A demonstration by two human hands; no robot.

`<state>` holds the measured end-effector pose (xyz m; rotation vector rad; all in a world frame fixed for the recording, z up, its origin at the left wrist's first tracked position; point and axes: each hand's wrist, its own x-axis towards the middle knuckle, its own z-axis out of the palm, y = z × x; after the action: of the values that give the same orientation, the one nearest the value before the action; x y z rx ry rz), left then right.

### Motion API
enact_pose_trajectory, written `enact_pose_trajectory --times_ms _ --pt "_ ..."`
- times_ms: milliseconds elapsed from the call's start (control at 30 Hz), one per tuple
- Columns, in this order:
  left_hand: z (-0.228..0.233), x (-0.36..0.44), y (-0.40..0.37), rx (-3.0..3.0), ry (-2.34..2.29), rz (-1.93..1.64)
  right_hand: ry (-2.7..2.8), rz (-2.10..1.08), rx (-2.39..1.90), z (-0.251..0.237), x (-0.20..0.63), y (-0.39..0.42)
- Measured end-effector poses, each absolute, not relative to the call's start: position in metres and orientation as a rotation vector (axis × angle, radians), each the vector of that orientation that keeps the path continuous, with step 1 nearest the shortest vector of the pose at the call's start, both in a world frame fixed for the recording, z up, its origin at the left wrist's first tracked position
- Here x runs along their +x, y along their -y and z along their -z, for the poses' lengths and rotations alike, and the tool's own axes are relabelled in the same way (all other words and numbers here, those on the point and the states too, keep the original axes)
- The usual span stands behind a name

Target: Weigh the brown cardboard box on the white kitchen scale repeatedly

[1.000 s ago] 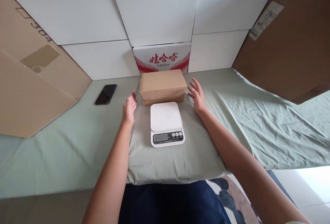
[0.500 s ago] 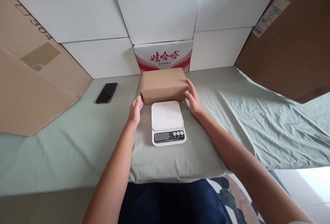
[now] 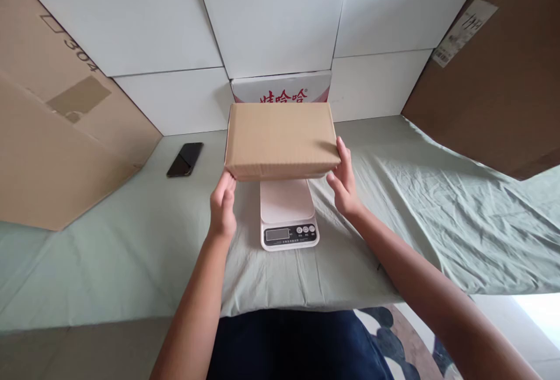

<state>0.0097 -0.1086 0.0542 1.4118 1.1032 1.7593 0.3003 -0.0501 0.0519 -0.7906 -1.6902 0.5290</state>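
Note:
Between my two hands a brown cardboard box (image 3: 282, 135) is held up, above the back part of a white kitchen scale (image 3: 289, 208). My left hand (image 3: 224, 202) grips the box at its lower left corner, with some fingertips hidden beneath it. On the opposite end, my right hand (image 3: 345, 179) has its fingers along the right side and the thumb near the bottom front corner. The scale's front, with its grey display and round buttons, faces me; the box covers the rear of its platform.
A dark phone (image 3: 185, 159) lies to the left on the green cloth (image 3: 144, 222). Behind the held box stands a white and red carton (image 3: 280, 84) against white panels. Large cardboard sheets (image 3: 65, 123) rise on the left, and another brown cardboard piece (image 3: 494, 88) on the right.
Both hands have lifted the cardboard box off the cloth behind the scale and brought it up and nearer to me, partly over the platform. The scale and phone stay in place.

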Motion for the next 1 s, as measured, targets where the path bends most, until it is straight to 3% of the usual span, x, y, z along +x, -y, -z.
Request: enact_pose_trajectory --times_ms 233,1000 --pt "-0.027 0.014 0.182 1.435 -1.156 -1.654 1.814 -0.478 -0.773 -0.033 0.325 0.108" --pt "-0.029 0.014 0.182 1.447 -1.163 -1.609 1.761 -0.564 -0.834 -0.038 0.319 0.101"
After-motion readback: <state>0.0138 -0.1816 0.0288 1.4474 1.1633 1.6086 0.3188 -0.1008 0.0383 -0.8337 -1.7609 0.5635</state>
